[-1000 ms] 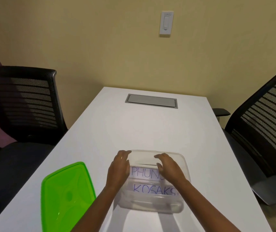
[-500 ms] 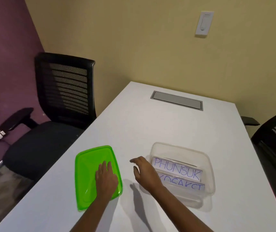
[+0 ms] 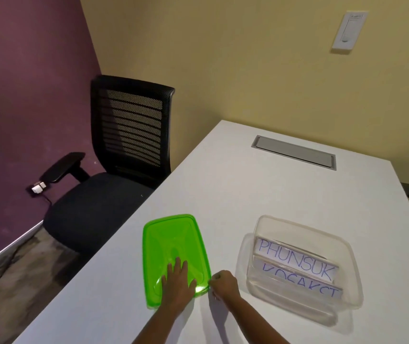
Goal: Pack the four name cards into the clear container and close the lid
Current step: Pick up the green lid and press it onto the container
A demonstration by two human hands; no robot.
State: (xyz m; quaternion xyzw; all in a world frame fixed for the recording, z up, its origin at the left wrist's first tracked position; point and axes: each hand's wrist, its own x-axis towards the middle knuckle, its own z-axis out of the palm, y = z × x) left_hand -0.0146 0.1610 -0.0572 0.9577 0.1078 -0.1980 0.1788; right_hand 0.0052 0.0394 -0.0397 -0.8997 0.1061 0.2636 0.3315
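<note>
The person is working on the lid-retrieval step. The green lid [image 3: 175, 256] is lying flat on the white table [image 3: 223, 194], at about 9 o'clock from the clear container [image 3: 300, 269] and apart from it. The left hand [image 3: 177, 285] is resting flat, fingers spread, on the lid's near end, pinning nothing between them. The right hand [image 3: 223, 285] is curling at the lid's near right corner, touching its edge; whether it is already gripping that edge cannot be told.

The container is standing open at roughly 3 o'clock from the hands. Two name cards are visible inside, standing on edge: the PHUNSUK card [image 3: 297, 260] behind and the KOSAKST card [image 3: 302, 286] in front. Whether more cards are sitting behind them cannot be told.

Judged from this layout, packing appears complete and closing is pending. The next move is calling for a firm hold on the lid edge, a lift, a carry toward 3 o'clock, alignment of the lid corners over the container rim, then even pressing all round.
</note>
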